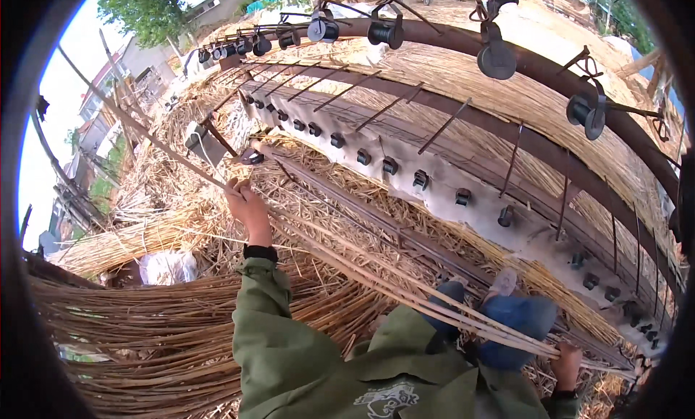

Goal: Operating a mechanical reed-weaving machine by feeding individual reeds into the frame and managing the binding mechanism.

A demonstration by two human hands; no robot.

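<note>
A: Item one: bundle of long pale straw-coloured reed stalks (376, 270), stretched slantwise from centre left to lower right of the frame. Held at both ends, seemingly to keep the stalks straight and together.

B: Grip?

A: Left hand (248, 207), centre left, fingers curled shut around the upper end. Right hand (567, 361), lower right, closed on the lower end; individual fingers hard to make out. Stalk count: several, too fine and overlapping to number.

B: Beneath?

A: Thick bed of loose golden straw (181, 325), spread across lower left. Green jacket sleeve (275, 332) rising from the lower edge. Blue trousers (521, 317) with one pale shoe (503, 281), lower right, apparently braced against the frame for balance.

B: Further out?

A: Long grey board with a row of dark round knobs (434, 180), running upper left to lower right; about twenty visible. Above, curved rusty-brown metal beam (463, 42) carrying black spools (384, 31), roughly nine, likely feeding twine. Thin rust-coloured metal rods (445, 126) between beam and board, around ten.
</note>
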